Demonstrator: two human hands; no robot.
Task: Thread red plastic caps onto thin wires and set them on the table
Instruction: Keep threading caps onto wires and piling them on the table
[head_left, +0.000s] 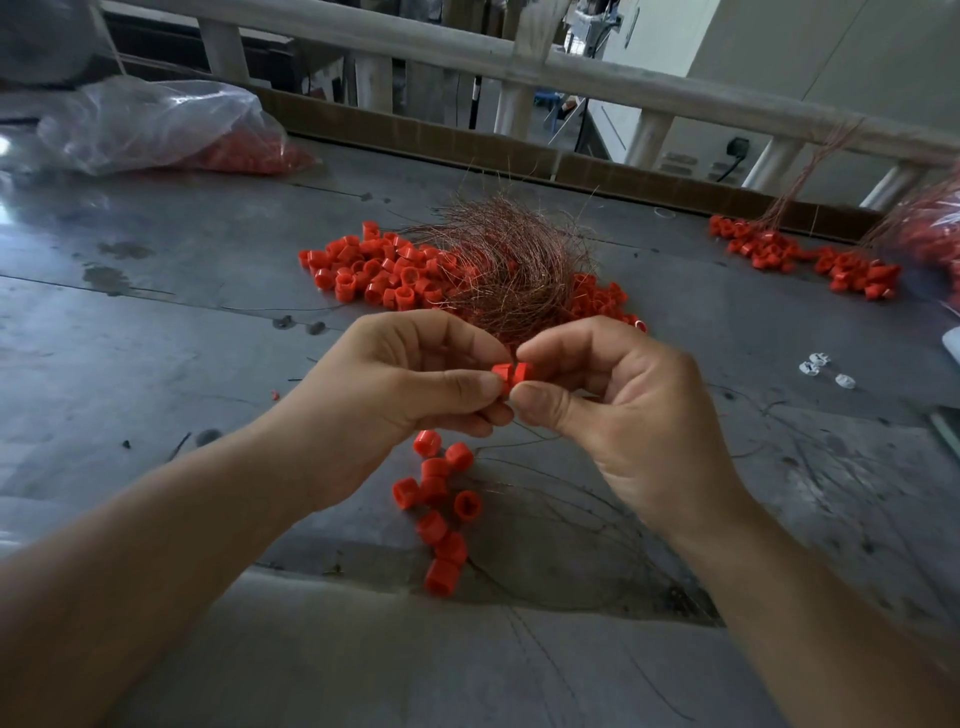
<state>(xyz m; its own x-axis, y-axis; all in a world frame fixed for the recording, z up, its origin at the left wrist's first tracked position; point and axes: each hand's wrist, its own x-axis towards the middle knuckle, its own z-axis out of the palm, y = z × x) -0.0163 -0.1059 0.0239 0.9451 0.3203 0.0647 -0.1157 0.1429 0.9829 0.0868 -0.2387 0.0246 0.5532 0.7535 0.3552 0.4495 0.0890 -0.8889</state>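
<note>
Pinching two small red plastic caps (511, 375) between thumbs and forefingers, the left hand (410, 374) and right hand (613, 410) met above the grey metal table (156, 338). Each grip was closed on one cap, and the caps touched. Any wire through them was hidden by the fingertips. Beneath the hands lay a string of red caps on thin wires (439, 512), the wires too faint to follow. Behind, a tangled bundle of thin copper wires (511, 265) covered part of a loose red cap pile (374, 273). A clear plastic bag of caps (156, 127) sat blurred at far left.
</note>
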